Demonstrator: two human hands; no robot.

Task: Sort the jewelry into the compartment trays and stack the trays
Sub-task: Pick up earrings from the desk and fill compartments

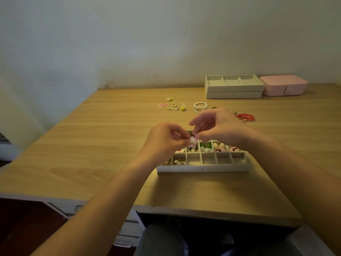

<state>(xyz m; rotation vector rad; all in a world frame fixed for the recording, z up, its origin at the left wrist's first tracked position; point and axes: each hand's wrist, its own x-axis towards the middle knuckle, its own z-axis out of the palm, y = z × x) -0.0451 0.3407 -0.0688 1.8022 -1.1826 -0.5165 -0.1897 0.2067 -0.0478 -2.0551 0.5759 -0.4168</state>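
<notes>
Sorting is under way: just above the compartment tray (pixel 203 169), the left hand (pixel 166 139) and right hand (pixel 217 128) both pinch a pink flower earring (pixel 192 142), which probably next needs lowering into an empty near-row cell.

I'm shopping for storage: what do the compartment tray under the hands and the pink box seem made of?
Compartment tray: probably fabric-covered board, matte off-white with no glare. Pink box: smooth plastic or faux leather, judging by rounded corners and even surface.

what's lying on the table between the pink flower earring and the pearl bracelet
A pale pair of earrings and a yellow-beaded earring lie there, seen in the head view.
</notes>
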